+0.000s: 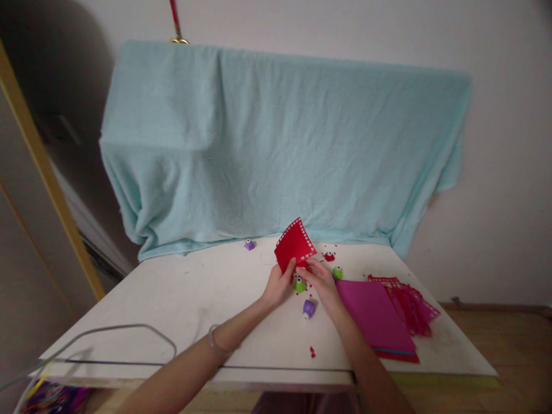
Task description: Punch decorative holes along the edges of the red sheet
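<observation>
Both hands pinching one red paper square, held tilted just above the worktop: left hand closed on its lower left corner, right hand closed on the lower edge beside it. Punched holes along the square's upper edges. Bracelet on the left wrist.

Directly below the square, between the two hands, a green punch; a second green punch just right of the right hand. Purple punch near the right wrist, another purple punch farther back on the left. Red punch behind the right hand, red paper bits scattered around it. One red scrap alone near the front edge.

To the right, a stack of magenta sheets lying flat, darker cut-edged sheets fanned out beside it.

At the rear, a light blue cloth draped over something bulky against the wall. No trays, boxes or bowls on the worktop; everything loose on its surface. At lower left, a wire-rimmed basket with coloured things inside, too blurred to identify.
</observation>
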The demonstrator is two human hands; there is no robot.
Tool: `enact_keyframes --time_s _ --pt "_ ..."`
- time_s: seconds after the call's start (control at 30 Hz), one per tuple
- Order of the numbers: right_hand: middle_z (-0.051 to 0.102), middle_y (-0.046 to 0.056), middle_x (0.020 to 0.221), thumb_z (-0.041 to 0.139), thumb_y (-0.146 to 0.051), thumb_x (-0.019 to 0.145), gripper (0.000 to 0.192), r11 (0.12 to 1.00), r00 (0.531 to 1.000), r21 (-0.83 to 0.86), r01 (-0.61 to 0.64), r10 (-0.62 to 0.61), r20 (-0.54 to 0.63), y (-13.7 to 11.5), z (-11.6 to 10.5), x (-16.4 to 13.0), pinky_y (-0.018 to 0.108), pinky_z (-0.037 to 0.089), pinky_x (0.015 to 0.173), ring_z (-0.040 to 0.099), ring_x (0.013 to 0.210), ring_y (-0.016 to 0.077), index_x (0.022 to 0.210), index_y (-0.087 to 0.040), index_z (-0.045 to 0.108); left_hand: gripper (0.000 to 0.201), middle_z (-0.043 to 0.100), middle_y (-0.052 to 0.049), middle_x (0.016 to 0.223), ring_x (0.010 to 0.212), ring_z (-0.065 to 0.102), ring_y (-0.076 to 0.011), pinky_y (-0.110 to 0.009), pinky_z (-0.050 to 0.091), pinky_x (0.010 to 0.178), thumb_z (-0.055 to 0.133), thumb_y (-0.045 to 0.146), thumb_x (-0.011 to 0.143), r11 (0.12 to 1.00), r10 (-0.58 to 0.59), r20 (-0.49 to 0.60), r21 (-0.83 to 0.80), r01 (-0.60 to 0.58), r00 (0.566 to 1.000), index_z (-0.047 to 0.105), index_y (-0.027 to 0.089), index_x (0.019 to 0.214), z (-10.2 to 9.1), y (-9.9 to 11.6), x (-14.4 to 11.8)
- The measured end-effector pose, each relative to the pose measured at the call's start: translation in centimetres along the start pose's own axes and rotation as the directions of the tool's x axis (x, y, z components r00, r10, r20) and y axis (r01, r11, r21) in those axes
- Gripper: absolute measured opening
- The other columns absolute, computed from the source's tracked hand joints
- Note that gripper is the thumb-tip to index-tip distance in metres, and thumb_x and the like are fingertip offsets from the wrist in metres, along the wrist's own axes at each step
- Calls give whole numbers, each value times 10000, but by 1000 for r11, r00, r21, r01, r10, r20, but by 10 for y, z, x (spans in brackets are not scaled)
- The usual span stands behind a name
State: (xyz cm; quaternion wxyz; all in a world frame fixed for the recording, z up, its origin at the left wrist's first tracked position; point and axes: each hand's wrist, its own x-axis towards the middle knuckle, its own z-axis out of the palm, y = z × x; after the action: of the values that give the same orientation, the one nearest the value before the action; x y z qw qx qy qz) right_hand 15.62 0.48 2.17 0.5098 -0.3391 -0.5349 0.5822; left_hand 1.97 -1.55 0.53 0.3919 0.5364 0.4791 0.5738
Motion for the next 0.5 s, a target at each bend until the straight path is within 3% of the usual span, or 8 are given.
enact_keyframes --time_s 0.5 --pt "663 28 789 839 -446 562 409 1000 999 -7 -14 13 -31 -6 2 -1 275 451 603 598 701 178 828 -193 658 447 529 10 588 553 469 -116 -232 359 551 479 545 891 999 11 11 -42 -10 1000 558 147 702 -2 4 -1"
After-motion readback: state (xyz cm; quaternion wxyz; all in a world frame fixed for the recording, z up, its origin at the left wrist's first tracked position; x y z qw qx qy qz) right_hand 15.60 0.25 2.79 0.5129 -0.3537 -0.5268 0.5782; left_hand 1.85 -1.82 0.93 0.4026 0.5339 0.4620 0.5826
